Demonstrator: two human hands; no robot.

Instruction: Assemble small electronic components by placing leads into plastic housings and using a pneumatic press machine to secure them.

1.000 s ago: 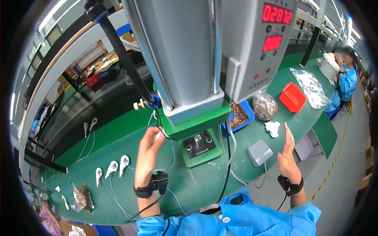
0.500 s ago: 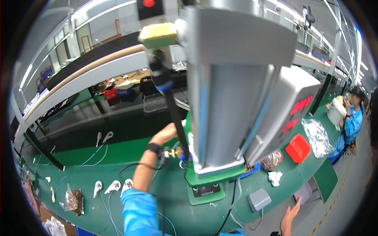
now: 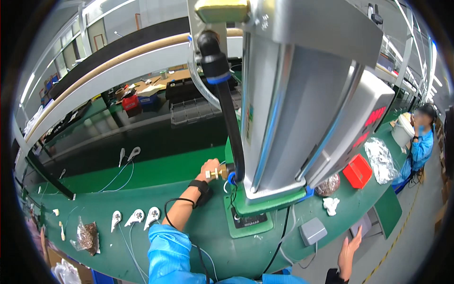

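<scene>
The left grip (image 3: pixel 210 168) is partly hidden by a brass pipe fitting (image 3: pixel 215 173), so whether it clasps anything cannot be told. Just right of it stands the tall grey metal press (image 3: pixel 307 113); leftward and nearer lie three white teardrop-shaped plastic pieces (image 3: pixel 136 217). The right grip (image 3: pixel 348 251), fingers apart, is near a grey rounded box (image 3: pixel 313 231).

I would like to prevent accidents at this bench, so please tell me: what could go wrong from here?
The left hand is close to the brass fitting beside the press and might bump it.

The black cable looping from the left wristband could snag if the hand pulls back.

The thin cords of the three white parts run toward the front of the bench near the left sleeve; the sleeve may catch them and drag the parts.
</scene>
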